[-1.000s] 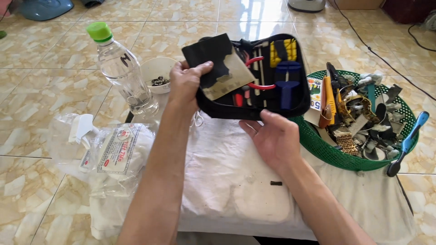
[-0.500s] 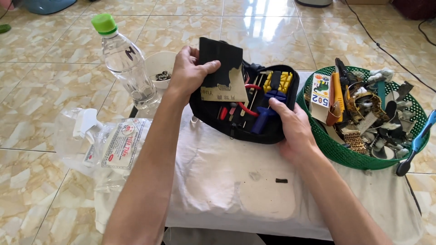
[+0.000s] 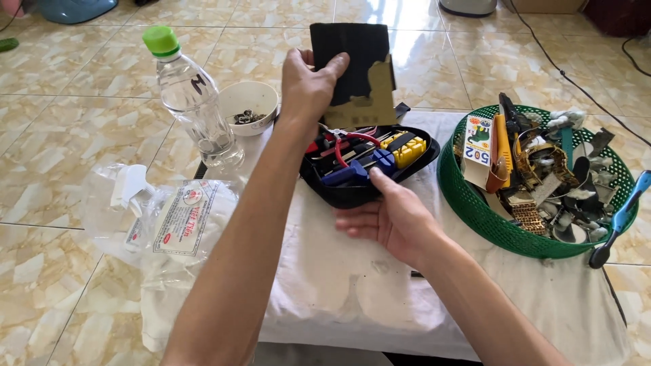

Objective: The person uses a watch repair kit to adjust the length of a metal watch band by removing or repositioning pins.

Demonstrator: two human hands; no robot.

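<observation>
Left hand: closed on raised black lid flap of tool case, tan card behind flap. Right hand: fingers loosely extended against near edge of case, gripping nothing. Case open on white cloth, holding red pliers, blue and yellow tools. Left: plastic bottle, white bowl. Right: green basket of watch parts.

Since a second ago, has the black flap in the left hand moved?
Yes. The left hand has lifted the black flap up and away from the open tool case, toward the far floor tiles.
</observation>
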